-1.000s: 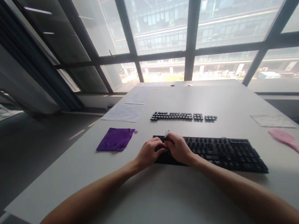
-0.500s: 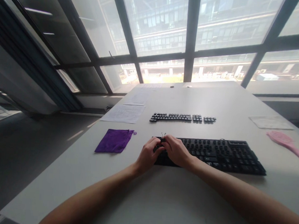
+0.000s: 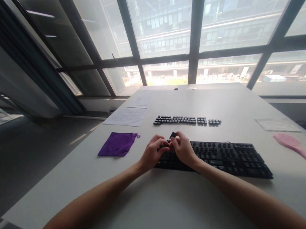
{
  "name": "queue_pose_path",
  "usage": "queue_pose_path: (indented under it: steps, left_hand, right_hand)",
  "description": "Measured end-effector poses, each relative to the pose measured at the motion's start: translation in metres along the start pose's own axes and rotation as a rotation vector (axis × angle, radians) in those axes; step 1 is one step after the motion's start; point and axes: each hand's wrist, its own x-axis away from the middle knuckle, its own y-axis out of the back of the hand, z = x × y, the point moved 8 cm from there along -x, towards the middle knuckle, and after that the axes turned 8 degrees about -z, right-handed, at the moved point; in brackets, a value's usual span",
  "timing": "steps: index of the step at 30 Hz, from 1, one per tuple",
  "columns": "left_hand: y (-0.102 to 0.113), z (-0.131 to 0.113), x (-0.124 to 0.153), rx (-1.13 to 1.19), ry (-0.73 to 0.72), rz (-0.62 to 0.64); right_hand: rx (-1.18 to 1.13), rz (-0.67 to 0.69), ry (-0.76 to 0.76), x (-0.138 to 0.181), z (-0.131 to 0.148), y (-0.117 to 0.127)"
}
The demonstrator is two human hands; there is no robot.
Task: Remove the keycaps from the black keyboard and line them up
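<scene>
A black keyboard (image 3: 226, 157) lies across the desk in front of me, several of its keycaps off on the upper rows. My right hand (image 3: 183, 148) is above its left part and pinches a wire keycap puller (image 3: 173, 134), whose small black body shows at the fingertips with two thin wires pointing up and away. Close beside it, my left hand (image 3: 154, 151) is curled over the keyboard's left end, thumb and forefinger drawn together. Whatever those fingers hold is too dark and small to make out. Behind the keyboard, loose black keycaps (image 3: 179, 120) sit in rows.
On the white desk (image 3: 146, 202), a purple cloth pouch (image 3: 117, 144) lies to the left, with paper sheets (image 3: 127, 116) behind it. A pink brush (image 3: 290, 142) and a flat pale packet (image 3: 278, 124) are at the right. Windows (image 3: 162, 23) rise beyond the far edge.
My right hand has lifted slightly and turned, carrying the puller up and to the right, away from my left fingers. My left hand stays at the keyboard's left end.
</scene>
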Motion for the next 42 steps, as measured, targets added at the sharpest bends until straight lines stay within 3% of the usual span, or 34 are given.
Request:
queue_pose_path:
  steps: [7, 12, 17, 24, 30, 42]
  left_hand:
    - [0.015, 0.076, -0.031, 0.007, 0.233, -0.089]
    - [0.015, 0.117, -0.028, -0.062, 0.305, 0.01]
    - [0.012, 0.118, -0.031, -0.08, 0.223, 0.02]
    - [-0.006, 0.114, -0.071, -0.316, -0.046, -0.068]
    - [-0.016, 0.122, -0.089, -0.411, -0.048, -0.119]
    - [-0.02, 0.126, -0.095, -0.48, -0.022, -0.158]
  right_hand:
    - [-0.102, -0.015, -0.047, -0.003, -0.004, -0.001]
    - [-0.098, -0.018, -0.039, -0.002, -0.002, -0.001]
    - [-0.099, -0.006, -0.042, -0.002, -0.003, -0.001]
    - [-0.106, -0.007, -0.041, -0.003, -0.006, -0.002]
    - [-0.1, 0.0, -0.037, -0.003, -0.006, -0.003]
    - [-0.098, 0.028, -0.031, -0.001, -0.003, -0.003]
